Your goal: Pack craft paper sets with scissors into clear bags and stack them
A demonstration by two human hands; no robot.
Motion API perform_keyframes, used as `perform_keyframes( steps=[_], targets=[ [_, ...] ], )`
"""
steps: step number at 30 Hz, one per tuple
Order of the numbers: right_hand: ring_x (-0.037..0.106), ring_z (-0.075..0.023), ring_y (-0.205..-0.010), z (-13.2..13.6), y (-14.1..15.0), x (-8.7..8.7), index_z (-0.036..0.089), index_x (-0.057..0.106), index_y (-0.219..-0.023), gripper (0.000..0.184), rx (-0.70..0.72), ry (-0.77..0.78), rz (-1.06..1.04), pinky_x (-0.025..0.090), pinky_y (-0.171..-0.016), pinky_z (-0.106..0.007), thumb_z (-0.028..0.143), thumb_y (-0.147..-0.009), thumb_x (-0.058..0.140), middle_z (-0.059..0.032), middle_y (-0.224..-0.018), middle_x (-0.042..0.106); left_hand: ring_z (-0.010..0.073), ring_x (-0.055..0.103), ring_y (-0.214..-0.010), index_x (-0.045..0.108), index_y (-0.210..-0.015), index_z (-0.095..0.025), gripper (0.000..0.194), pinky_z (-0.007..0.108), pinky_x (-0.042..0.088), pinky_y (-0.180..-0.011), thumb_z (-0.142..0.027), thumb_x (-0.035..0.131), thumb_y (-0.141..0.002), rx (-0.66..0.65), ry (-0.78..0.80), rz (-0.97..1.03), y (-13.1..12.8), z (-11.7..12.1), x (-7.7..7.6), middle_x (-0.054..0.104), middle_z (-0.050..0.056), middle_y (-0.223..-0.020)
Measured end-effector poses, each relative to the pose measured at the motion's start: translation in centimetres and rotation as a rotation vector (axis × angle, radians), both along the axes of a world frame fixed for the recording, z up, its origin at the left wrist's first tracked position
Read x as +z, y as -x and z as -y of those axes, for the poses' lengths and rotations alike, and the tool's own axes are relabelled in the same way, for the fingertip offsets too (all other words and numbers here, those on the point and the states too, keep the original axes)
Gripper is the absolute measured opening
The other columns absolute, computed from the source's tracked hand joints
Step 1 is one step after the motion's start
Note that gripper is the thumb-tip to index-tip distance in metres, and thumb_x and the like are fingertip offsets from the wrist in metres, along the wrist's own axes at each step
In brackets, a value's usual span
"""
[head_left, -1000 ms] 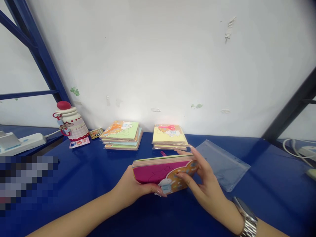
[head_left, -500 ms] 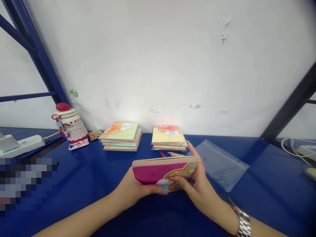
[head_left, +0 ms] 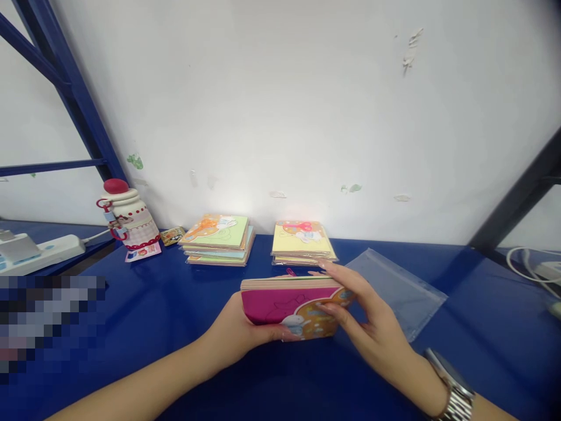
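Note:
A thick stack of booklets (head_left: 272,301) is held upright, tilted, above the table, its magenta front cover showing an orange patch and a white cartoon figure. My left hand (head_left: 239,327) grips its left side, thumb across the front, the other fingers hidden behind. My right hand (head_left: 368,310) is at the right end, thumb on the front cover and fingers over the top edge. Behind stand a left stack of wrapped booklets (head_left: 225,237), green on top, and a right stack (head_left: 302,242), yellow on top with pink scissors (head_left: 304,226).
A clear plastic pouch (head_left: 397,289) lies flat on the blue table (head_left: 144,316) at the right. At the left are a white bottle with a red cap (head_left: 134,219), small packets (head_left: 142,251) and a power strip (head_left: 48,254). A white wall rises behind.
My right hand has shifted its grip, its fingers now bent over the stack's top edge rather than stretched up behind it. The left hand keeps its hold. The view has moved slightly.

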State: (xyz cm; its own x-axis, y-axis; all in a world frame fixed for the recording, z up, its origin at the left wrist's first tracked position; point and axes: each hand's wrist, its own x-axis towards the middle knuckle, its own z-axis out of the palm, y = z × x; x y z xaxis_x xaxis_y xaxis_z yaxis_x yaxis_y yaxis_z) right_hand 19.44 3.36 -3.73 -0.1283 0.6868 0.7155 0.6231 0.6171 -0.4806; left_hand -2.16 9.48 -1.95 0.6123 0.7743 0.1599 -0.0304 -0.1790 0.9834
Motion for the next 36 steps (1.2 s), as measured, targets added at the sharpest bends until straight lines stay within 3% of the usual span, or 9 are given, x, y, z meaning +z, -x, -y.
perform_keyframes(
  steps=[2, 7, 15, 20, 23, 25, 27, 31, 36],
  targets=[
    [0.047, -0.0196, -0.124, 0.0, 0.2, -0.3, 0.04, 0.033, -0.136, 0.056, 0.014, 0.083, -0.089, 0.041, -0.104, -0.041, 0.019, -0.089, 0.054, 0.0008, -0.135, 0.05, 0.0251, 0.063, -0.104, 0.067, -0.107, -0.023, 0.052, 0.035, 0.048, -0.094, -0.016, 0.082, -0.058, -0.006, 0.027, -0.006, 0.0, -0.2, -0.5, 0.07, 0.003, -0.109],
    [0.051, -0.0212, -0.121, 0.1, 1.4, -0.7, 0.037, -0.015, -0.143, 0.084, 0.25, 0.405, -0.547, 0.049, -0.096, -0.042, 0.026, -0.092, 0.05, -0.0062, -0.141, 0.045, 0.0253, 0.064, -0.101, 0.068, -0.102, -0.021, 0.047, 0.035, 0.05, -0.091, -0.018, 0.082, -0.058, 0.002, 0.025, -0.039, -0.1, -0.1, -0.9, 0.072, 0.002, -0.104],
    [0.051, -0.0211, -0.121, -0.1, 1.6, -1.5, 0.027, 0.008, -0.144, 0.074, 0.274, 0.615, -0.654, 0.046, -0.098, -0.036, 0.038, -0.088, 0.056, -0.0099, -0.133, 0.053, 0.0279, 0.062, -0.105, 0.064, -0.111, -0.021, 0.054, 0.039, 0.048, -0.095, -0.023, 0.081, -0.06, -0.02, 0.01, -0.105, 0.0, -0.3, -1.4, 0.069, 0.004, -0.111],
    [0.047, -0.0226, -0.124, -0.4, 0.9, -1.1, 0.03, 0.012, -0.144, 0.068, 0.24, 0.55, -0.455, 0.042, -0.101, -0.042, 0.043, -0.09, 0.051, -0.0098, -0.137, 0.048, 0.03, 0.063, -0.102, 0.067, -0.105, -0.02, 0.043, 0.042, 0.05, -0.092, -0.026, 0.078, -0.064, 0.028, 0.131, -0.054, -0.1, -0.1, -1.8, 0.071, 0.004, -0.107],
    [0.047, -0.0222, -0.124, -1.7, -1.8, 0.3, 0.028, 0.012, -0.144, 0.06, 0.071, 0.357, -0.306, 0.043, -0.099, -0.042, 0.054, -0.093, 0.032, -0.0117, -0.137, 0.047, 0.0316, 0.066, -0.096, 0.072, -0.093, -0.02, 0.036, 0.043, 0.053, -0.088, -0.025, 0.081, -0.059, 0.104, 0.215, 0.005, -0.2, 0.2, -1.3, 0.074, 0.004, -0.095],
    [0.053, -0.0198, -0.118, -3.0, -4.7, 0.9, 0.024, 0.008, -0.144, 0.06, -0.2, 0.321, -0.135, 0.047, -0.095, -0.038, 0.056, -0.094, 0.011, -0.0139, -0.132, 0.052, 0.0324, 0.068, -0.091, 0.072, -0.088, -0.019, 0.035, 0.043, 0.055, -0.082, -0.024, 0.084, -0.055, 0.16, 0.286, 0.055, -0.3, 0.2, -1.0, 0.075, 0.005, -0.091],
    [0.045, -0.0254, -0.126, -4.4, -7.6, 0.7, 0.019, 0.019, -0.143, 0.066, -0.369, 0.387, -0.069, 0.041, -0.1, -0.042, 0.06, -0.091, 0.024, -0.0179, -0.139, 0.043, 0.0324, 0.068, -0.09, 0.071, -0.093, -0.017, 0.041, 0.043, 0.056, -0.081, -0.024, 0.084, -0.055, 0.178, 0.367, 0.09, -0.2, -0.1, -0.7, 0.074, 0.007, -0.094],
    [0.019, -0.0433, -0.135, -5.9, -10.1, -2.0, -0.002, 0.027, -0.14, 0.102, -0.613, 0.544, 0.128, 0.018, -0.106, -0.061, 0.074, -0.074, 0.042, -0.0307, -0.145, 0.025, 0.0324, 0.067, -0.094, 0.067, -0.104, -0.016, 0.051, 0.045, 0.054, -0.084, -0.023, 0.084, -0.056, 0.225, 0.423, 0.16, 0.0, -0.9, -0.4, 0.072, 0.01, -0.101],
    [0.013, -0.0399, -0.136, -5.4, -7.6, -4.9, -0.009, 0.021, -0.141, 0.108, -0.668, 0.636, 0.387, 0.013, -0.109, -0.056, 0.075, -0.075, 0.038, -0.0292, -0.146, 0.022, 0.0302, 0.066, -0.097, 0.062, -0.113, -0.017, 0.055, 0.041, 0.056, -0.084, -0.021, 0.082, -0.062, 0.262, 0.386, 0.21, 0.3, -1.5, -0.3, 0.07, 0.01, -0.108]
  ],
)
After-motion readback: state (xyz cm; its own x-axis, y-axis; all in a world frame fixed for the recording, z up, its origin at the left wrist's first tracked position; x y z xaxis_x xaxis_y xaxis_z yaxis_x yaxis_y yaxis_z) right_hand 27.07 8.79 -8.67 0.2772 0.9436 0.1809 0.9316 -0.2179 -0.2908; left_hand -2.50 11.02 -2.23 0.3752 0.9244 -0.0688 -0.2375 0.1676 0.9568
